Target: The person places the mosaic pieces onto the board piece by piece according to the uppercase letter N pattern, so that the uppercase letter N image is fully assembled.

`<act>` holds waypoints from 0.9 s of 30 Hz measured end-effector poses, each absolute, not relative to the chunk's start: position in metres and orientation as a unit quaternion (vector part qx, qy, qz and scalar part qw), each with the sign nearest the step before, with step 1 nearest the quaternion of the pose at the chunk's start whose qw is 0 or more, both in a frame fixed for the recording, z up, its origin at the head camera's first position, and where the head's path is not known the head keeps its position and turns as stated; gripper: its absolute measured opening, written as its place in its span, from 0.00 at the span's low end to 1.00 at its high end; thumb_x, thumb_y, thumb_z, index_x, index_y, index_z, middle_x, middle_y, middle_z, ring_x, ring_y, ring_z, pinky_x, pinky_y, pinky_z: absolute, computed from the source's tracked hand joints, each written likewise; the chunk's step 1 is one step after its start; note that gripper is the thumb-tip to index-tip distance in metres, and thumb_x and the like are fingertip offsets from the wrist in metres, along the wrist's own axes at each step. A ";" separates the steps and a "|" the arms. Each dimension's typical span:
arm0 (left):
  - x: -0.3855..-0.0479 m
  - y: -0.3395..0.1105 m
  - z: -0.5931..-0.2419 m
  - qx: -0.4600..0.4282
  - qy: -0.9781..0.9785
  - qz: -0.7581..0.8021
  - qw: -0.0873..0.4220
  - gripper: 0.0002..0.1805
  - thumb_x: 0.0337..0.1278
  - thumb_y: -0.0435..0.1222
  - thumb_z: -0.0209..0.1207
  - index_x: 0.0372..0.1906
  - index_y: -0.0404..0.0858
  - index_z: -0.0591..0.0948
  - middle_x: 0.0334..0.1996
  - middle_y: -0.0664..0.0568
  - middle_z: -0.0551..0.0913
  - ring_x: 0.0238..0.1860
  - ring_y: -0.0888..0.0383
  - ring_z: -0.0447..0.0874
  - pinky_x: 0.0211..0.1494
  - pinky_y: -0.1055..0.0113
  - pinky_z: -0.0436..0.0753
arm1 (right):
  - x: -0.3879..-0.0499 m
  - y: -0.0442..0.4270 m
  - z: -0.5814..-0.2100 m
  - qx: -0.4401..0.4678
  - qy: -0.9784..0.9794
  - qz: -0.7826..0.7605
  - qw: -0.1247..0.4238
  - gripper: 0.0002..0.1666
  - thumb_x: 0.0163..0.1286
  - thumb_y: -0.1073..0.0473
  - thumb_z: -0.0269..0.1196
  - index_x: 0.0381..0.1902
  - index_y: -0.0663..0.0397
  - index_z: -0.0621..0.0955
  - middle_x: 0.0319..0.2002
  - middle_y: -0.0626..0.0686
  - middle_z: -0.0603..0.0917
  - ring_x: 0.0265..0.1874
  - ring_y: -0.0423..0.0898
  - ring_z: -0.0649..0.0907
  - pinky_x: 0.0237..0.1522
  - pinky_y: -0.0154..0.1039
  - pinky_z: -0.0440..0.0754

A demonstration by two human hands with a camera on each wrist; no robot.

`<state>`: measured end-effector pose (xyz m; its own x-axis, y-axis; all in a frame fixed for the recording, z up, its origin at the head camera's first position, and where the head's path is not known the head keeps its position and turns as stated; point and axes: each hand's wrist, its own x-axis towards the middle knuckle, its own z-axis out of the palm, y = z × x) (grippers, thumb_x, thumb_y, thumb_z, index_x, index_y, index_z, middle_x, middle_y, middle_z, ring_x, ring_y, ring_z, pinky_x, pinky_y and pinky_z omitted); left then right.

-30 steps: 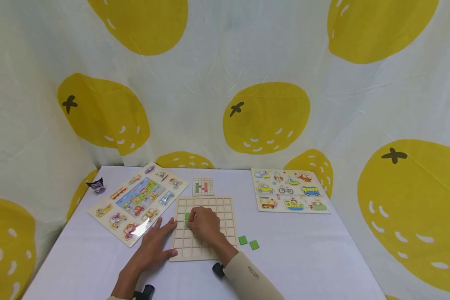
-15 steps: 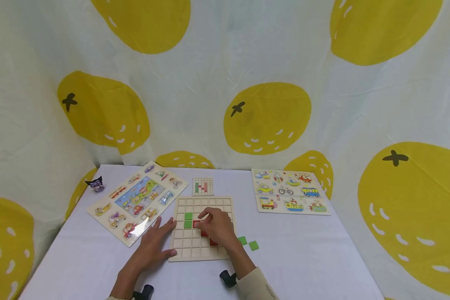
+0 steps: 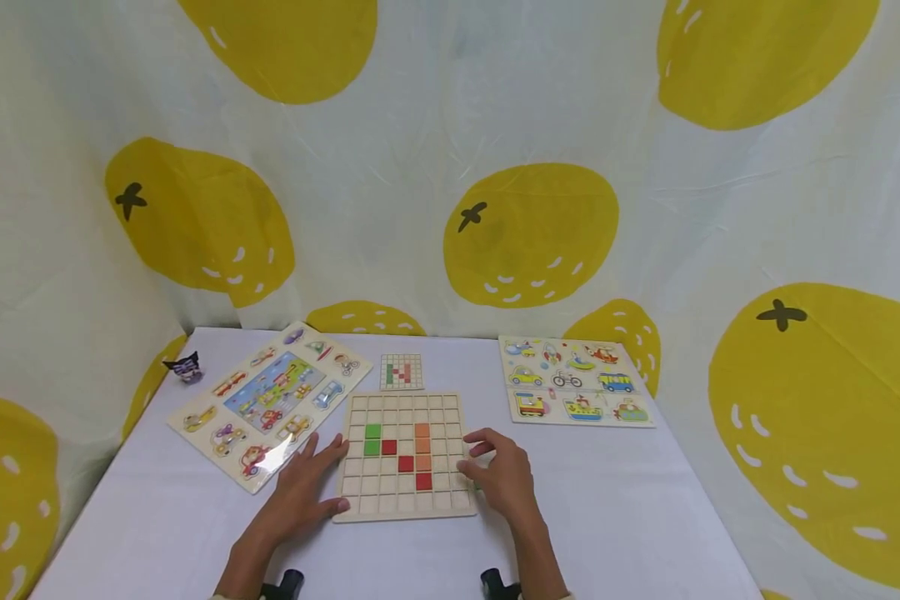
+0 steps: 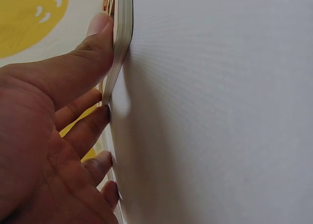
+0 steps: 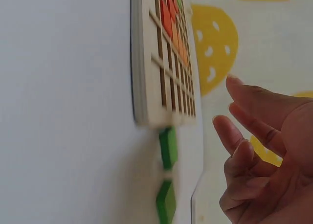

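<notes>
A wooden grid board [image 3: 378, 503] lies on the table, with two green tiles [image 3: 372, 432], three red tiles [image 3: 406, 464] in a diagonal and a column of orange tiles [image 3: 422, 446] set in its cells. My left hand [image 3: 300, 487] touches the board's left edge, thumb and fingers spread along it. Over the right edge hovers my right hand [image 3: 504, 477], its fingers loosely bent with nothing between them. Below that hand, two loose green tiles [image 5: 168, 148] lie beside the board in the right wrist view; the hand mostly hides them in the head view.
A small card with a coloured grid pattern [image 3: 401, 372] lies behind the board. To the left is a vehicle puzzle board [image 3: 300, 379], with a small dark figurine [image 3: 186, 367] past it. Another picture puzzle [image 3: 570, 392] lies at the back right. A patterned curtain [image 3: 390, 208] hangs behind.
My right hand has left the green tiles in the board's cells and moved right, to above the board's right edge, uncovering the red and orange tiles. The left hand has stayed on the left edge.
</notes>
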<state>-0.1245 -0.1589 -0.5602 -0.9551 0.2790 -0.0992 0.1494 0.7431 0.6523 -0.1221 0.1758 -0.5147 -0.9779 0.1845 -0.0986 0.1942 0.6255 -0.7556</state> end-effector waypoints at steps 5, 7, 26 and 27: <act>-0.125 -0.160 -0.559 0.118 0.931 0.332 0.099 0.54 0.50 0.48 0.79 0.83 0.47 0.65 0.85 0.48 0.59 0.87 0.32 0.38 0.84 0.27 0.42 | -0.115 0.199 -0.522 0.120 0.910 -0.396 -0.003 0.28 0.55 0.61 0.82 0.55 0.41 0.88 0.45 0.50 0.90 0.37 0.46 0.78 0.38 0.38 0.73; -0.126 -0.160 -0.558 0.120 0.932 0.329 0.099 0.54 0.51 0.48 0.79 0.83 0.47 0.65 0.85 0.48 0.59 0.87 0.32 0.38 0.84 0.27 0.42 | -0.112 0.204 -0.525 0.117 0.914 -0.389 -0.001 0.31 0.53 0.63 0.83 0.55 0.42 0.87 0.47 0.50 0.90 0.37 0.46 0.79 0.39 0.38 0.73; -0.125 -0.160 -0.560 0.119 0.930 0.334 0.099 0.54 0.51 0.48 0.79 0.83 0.48 0.65 0.85 0.49 0.58 0.87 0.32 0.38 0.85 0.28 0.42 | -0.108 0.201 -0.541 0.107 0.930 -0.352 -0.012 0.23 0.52 0.69 0.80 0.45 0.44 0.90 0.38 0.44 0.88 0.34 0.42 0.78 0.36 0.36 0.71; -0.125 -0.160 -0.560 0.119 0.930 0.334 0.097 0.54 0.51 0.48 0.79 0.83 0.48 0.65 0.85 0.49 0.59 0.87 0.32 0.38 0.85 0.28 0.42 | -0.108 0.201 -0.541 0.110 0.931 -0.348 -0.012 0.22 0.52 0.68 0.81 0.44 0.44 0.90 0.37 0.44 0.87 0.34 0.42 0.78 0.36 0.36 0.71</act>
<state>-0.1252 -0.1597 -0.5598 -0.9530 0.2855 -0.1016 0.1554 0.7482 0.6450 -0.1081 0.2011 -0.5410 -0.9755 0.2133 -0.0541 0.1965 0.7339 -0.6502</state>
